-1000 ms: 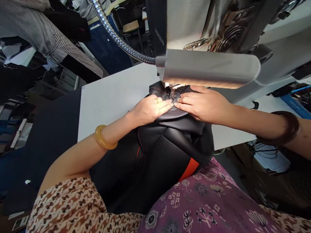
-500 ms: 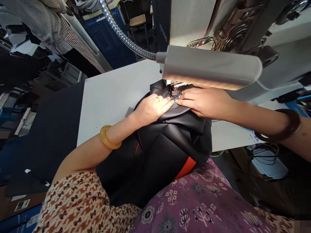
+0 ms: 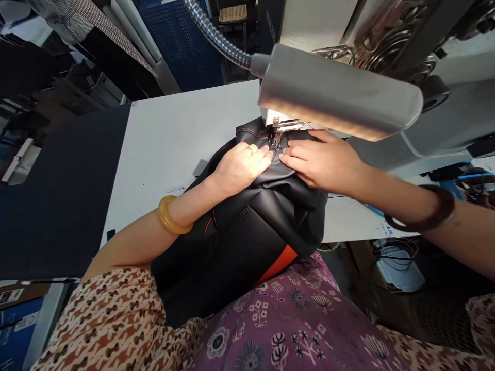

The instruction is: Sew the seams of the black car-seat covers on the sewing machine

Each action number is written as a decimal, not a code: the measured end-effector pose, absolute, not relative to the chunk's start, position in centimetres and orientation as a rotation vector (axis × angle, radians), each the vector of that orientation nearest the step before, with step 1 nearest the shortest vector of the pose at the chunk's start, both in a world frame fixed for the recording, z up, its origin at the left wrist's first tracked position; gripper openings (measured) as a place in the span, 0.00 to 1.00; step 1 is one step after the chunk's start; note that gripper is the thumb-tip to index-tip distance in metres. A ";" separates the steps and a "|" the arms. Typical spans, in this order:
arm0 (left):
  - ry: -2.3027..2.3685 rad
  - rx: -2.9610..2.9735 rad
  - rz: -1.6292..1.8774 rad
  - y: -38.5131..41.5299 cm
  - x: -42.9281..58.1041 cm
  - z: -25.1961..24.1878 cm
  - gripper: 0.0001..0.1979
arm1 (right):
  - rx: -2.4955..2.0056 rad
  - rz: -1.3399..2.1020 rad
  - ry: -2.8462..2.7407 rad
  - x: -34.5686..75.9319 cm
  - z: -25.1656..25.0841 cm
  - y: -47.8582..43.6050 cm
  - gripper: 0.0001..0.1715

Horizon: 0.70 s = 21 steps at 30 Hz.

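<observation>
2 sets of fingers [image 3: 263, 161] [image 3: 298, 152], unclenched, press black material [image 3: 247, 242] (lying directly beneath them).

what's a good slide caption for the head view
Left hand and right hand rest on black material close to a presser foot, under a lit lamp.

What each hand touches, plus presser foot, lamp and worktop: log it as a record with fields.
Left hand: pressing on black leather-like material
Right hand: spread on the same material
Presser foot: just beyond both hands' fingertips
Gooseneck lamp: lit
White worktop: under part of the material
Accent: red-orange panel near the lap
</observation>
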<state>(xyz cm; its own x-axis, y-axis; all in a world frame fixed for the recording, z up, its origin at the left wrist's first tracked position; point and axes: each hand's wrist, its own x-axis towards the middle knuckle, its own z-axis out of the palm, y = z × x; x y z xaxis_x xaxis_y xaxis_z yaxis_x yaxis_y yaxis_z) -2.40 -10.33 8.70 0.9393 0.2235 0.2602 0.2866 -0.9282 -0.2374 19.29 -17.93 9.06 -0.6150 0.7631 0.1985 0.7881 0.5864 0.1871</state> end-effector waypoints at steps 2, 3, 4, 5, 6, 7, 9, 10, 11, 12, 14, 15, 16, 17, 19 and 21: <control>-0.409 -2.816 -0.326 -10.6 -2.2 8.7 0.21 | -1.345 -0.462 -2.735 18.9 9.0 -18.7 0.21; -0.421 -2.804 -0.330 -10.8 -2.2 8.7 0.21 | -1.362 -0.479 -2.732 18.8 8.9 -19.0 0.22; -0.434 -2.794 -0.338 -10.9 -2.1 8.6 0.20 | -1.378 -0.485 -2.717 18.7 8.8 -19.2 0.22; -0.453 -2.789 -0.350 -11.1 -2.1 8.6 0.20 | -1.383 -0.488 -2.705 18.8 8.7 -19.3 0.22; -0.476 -2.791 -0.364 -11.2 -2.0 8.5 0.20 | -1.369 -0.498 -2.698 18.9 8.7 -19.3 0.22; -0.500 -2.800 -0.376 -11.3 -2.0 8.5 0.20 | -1.348 -0.513 -2.692 19.0 8.6 -19.2 0.22; -0.546 -2.817 -0.390 -11.6 -1.9 8.4 0.20 | -1.313 -0.539 -2.689 19.2 8.6 -19.0 0.21; -0.567 -2.813 -0.393 -11.7 -1.8 8.4 0.20 | -1.312 -0.539 -2.689 19.3 8.7 -18.9 0.21; -0.582 -2.794 -0.393 -11.8 -1.8 8.4 0.20 | -1.325 -0.533 -2.689 19.3 8.7 -18.8 0.21; -0.589 -2.762 -0.388 -11.9 -1.7 8.3 0.20 | -1.344 -0.527 -2.685 19.4 8.8 -18.7 0.21; -0.583 -2.692 -0.379 -12.0 -1.6 8.3 0.20 | -1.372 -0.518 -2.681 19.3 9.0 -18.6 0.20; -0.573 -2.664 -0.374 -12.1 -1.6 8.3 0.20 | -1.368 -0.518 -2.684 19.3 9.2 -18.6 0.20; -0.560 -2.645 -0.365 -12.1 -1.6 8.3 0.20 | -1.356 -0.521 -2.693 19.3 9.3 -18.6 0.19; -0.548 -2.634 -0.350 -12.0 -1.6 8.4 0.20 | -1.343 -0.521 -2.703 19.3 9.4 -18.5 0.19; -0.532 -2.628 -0.313 -11.9 -1.7 8.6 0.20 | -1.321 -0.515 -2.716 19.3 9.5 -18.4 0.19; -0.538 -2.634 -0.240 -11.8 -1.7 9.0 0.19 | -1.325 -0.508 -2.719 19.4 9.5 -18.1 0.19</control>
